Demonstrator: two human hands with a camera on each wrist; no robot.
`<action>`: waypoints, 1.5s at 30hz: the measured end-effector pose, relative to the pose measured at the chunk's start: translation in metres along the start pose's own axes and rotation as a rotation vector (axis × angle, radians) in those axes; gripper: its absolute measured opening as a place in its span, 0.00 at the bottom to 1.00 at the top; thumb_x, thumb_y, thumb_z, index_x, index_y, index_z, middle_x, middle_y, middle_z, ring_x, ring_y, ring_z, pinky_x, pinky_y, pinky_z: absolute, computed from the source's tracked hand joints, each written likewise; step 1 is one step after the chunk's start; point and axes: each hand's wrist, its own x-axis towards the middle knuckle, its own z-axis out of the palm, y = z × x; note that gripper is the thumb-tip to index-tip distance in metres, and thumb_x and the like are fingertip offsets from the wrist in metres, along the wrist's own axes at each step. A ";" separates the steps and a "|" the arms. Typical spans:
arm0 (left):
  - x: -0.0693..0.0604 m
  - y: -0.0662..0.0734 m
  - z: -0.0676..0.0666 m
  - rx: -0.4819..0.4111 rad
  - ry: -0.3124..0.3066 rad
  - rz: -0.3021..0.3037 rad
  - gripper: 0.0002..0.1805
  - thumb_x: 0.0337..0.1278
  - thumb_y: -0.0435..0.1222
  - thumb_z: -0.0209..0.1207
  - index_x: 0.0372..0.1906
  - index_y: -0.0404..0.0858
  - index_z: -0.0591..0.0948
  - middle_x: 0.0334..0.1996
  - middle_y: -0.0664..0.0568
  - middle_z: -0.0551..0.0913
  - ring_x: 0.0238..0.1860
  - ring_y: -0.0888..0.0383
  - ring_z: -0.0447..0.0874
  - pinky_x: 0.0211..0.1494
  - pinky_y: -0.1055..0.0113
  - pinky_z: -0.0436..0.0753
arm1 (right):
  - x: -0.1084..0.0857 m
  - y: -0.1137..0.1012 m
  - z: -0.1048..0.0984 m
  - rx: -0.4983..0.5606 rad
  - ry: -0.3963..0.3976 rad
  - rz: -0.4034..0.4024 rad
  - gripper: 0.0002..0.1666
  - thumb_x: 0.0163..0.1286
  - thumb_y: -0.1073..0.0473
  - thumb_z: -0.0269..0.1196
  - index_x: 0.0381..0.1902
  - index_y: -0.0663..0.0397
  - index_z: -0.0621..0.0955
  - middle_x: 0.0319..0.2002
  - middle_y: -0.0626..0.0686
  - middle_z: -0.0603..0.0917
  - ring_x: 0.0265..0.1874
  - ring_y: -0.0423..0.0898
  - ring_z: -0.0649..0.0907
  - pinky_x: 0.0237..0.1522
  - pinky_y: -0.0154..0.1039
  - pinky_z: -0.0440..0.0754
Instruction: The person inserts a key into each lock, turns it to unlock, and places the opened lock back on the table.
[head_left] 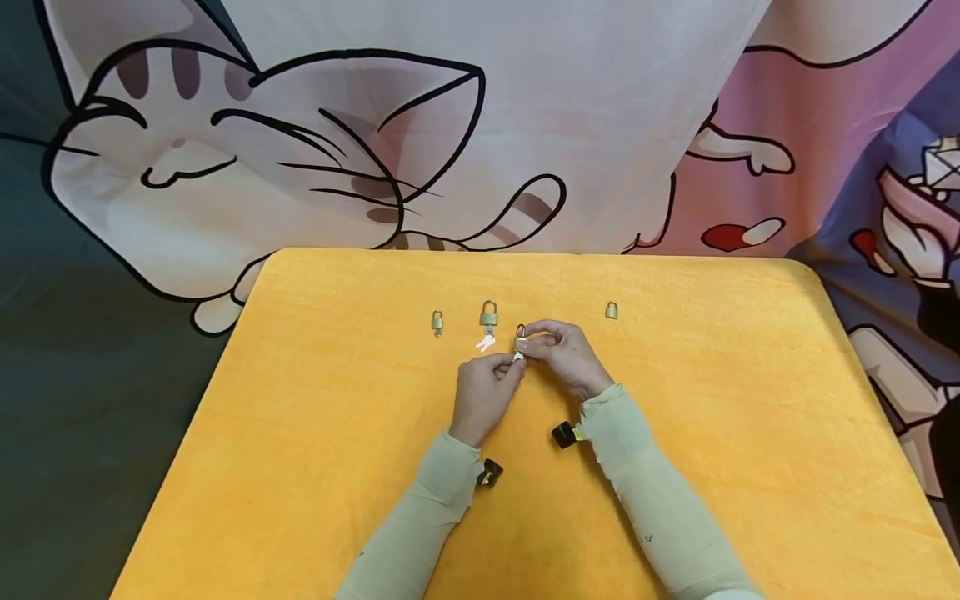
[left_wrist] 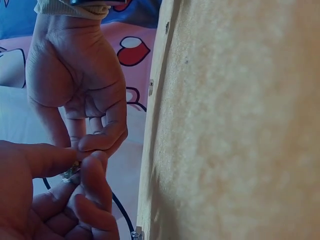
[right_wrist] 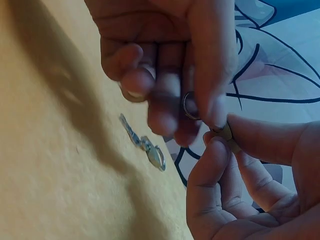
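Above the table my right hand (head_left: 562, 354) grips a small padlock (head_left: 521, 342) between thumb and fingers, its shackle pointing up. My left hand (head_left: 486, 393) pinches a small key (head_left: 517, 357) at the padlock's lower end. In the right wrist view the curved shackle (right_wrist: 188, 106) shows beside the right fingers, while fingertips cover most of the body. The left wrist view shows a bit of shiny metal (left_wrist: 70, 174) between the left thumb and fingers. Whether the key sits inside the lock is hidden. Just left of the hands lies a larger padlock (head_left: 489, 315) with white-looking keys (head_left: 486, 342).
Another small padlock (head_left: 438, 322) with a key at its bottom lies further left on the yellow table (head_left: 315, 417). A small padlock (head_left: 612, 311) lies to the right. Beyond the table's far edge hangs a cartoon-printed cloth (head_left: 585, 125).
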 end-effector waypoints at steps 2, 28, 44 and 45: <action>0.000 -0.001 -0.001 0.009 -0.009 -0.013 0.08 0.63 0.34 0.66 0.36 0.32 0.90 0.24 0.53 0.88 0.22 0.66 0.84 0.27 0.71 0.81 | 0.003 0.000 -0.001 -0.019 0.000 0.002 0.16 0.68 0.67 0.67 0.50 0.72 0.80 0.30 0.52 0.87 0.30 0.46 0.86 0.42 0.44 0.85; 0.004 -0.006 -0.010 0.070 0.002 -0.055 0.07 0.63 0.33 0.65 0.37 0.34 0.90 0.27 0.52 0.89 0.25 0.65 0.86 0.32 0.70 0.84 | 0.048 -0.005 -0.020 -0.502 0.163 0.121 0.19 0.64 0.57 0.72 0.49 0.64 0.85 0.42 0.59 0.86 0.39 0.52 0.82 0.45 0.44 0.79; 0.010 -0.001 -0.014 0.087 -0.032 -0.070 0.07 0.64 0.34 0.65 0.39 0.34 0.90 0.29 0.52 0.89 0.28 0.64 0.87 0.36 0.67 0.84 | 0.046 -0.029 -0.052 -0.650 0.124 0.091 0.16 0.64 0.55 0.72 0.44 0.60 0.87 0.37 0.56 0.89 0.37 0.53 0.87 0.42 0.42 0.81; 0.010 -0.001 -0.013 0.090 -0.038 -0.068 0.07 0.64 0.34 0.65 0.39 0.35 0.90 0.30 0.52 0.89 0.28 0.64 0.87 0.36 0.67 0.85 | 0.044 -0.032 -0.056 -0.636 0.124 0.091 0.16 0.65 0.55 0.72 0.45 0.61 0.87 0.37 0.56 0.89 0.38 0.54 0.87 0.43 0.43 0.82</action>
